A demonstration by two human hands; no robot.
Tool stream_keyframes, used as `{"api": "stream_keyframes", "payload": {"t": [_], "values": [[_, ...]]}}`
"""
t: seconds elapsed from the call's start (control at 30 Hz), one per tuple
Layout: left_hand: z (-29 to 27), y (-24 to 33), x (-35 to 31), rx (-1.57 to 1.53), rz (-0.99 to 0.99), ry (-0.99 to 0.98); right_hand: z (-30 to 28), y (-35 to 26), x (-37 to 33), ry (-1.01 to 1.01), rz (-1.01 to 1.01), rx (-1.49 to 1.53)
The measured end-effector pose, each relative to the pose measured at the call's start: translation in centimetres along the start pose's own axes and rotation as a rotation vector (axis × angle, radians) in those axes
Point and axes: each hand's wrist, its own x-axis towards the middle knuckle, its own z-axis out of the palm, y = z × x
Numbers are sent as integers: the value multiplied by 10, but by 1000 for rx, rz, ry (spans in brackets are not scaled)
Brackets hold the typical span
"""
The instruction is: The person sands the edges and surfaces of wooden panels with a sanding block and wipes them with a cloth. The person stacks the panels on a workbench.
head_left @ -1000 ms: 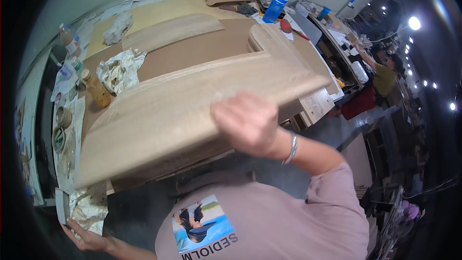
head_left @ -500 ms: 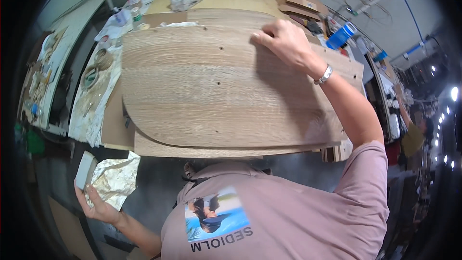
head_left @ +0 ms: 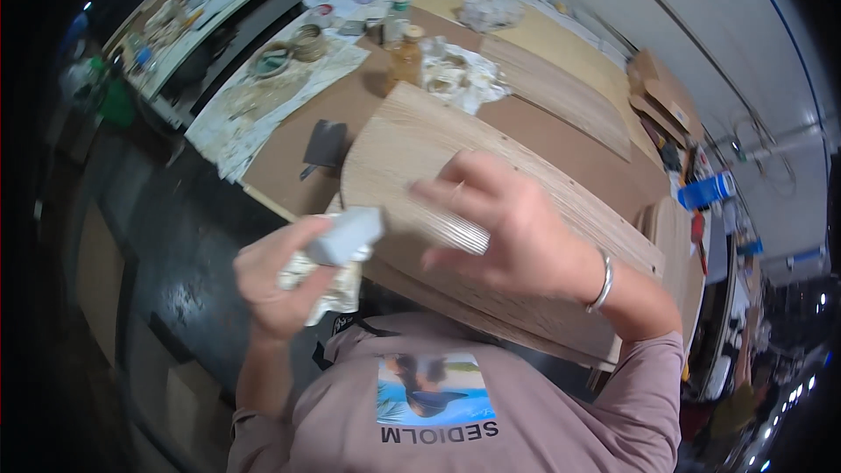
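Note:
My left hand (head_left: 279,278) is closed around a pale grey rectangular block (head_left: 349,236), with a crumpled, stained whitish cloth (head_left: 337,291) bunched beneath it. Both are by the rounded left end of a wood-grain board (head_left: 399,144). Over that board hovers my right hand (head_left: 517,232), slightly blurred, its fingers apart and nothing between them. Small dark holes run along the board's far edge. Just left of its rounded end, a dark flat scraper-like tool (head_left: 326,144) lies on the brown table covering (head_left: 285,158).
A bottle of amber liquid (head_left: 406,57) and a crumpled white cloth (head_left: 460,74) stand behind the board. Another wood-grain panel (head_left: 561,92) lies farther back. Round containers (head_left: 307,42) sit on stained paper at the left; a blue bottle (head_left: 705,190) is at the right.
My left hand has risen toward the board with the block and cloth. My right hand has left the board's far edge and come nearer the block. The board now lies slanted in view.

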Motion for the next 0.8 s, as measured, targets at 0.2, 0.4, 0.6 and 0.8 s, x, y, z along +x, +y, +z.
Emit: {"api": "stream_keyframes", "payload": {"t": [0.2, 0.4, 0.6, 0.8], "values": [[-5, -28, 9, -73, 105, -2, 47, -18, 63, -71, -107, 2], [-79, -138, 10, -135, -185, 100, 107, 37, 195, -31, 203, 214], [-154, -246, -3, -108, -534, 225, 239, 162, 346, 24, 288, 95], [-181, -296, -40, -27, -759, 251, 351, 218, 395, 77, 480, 93]]}}
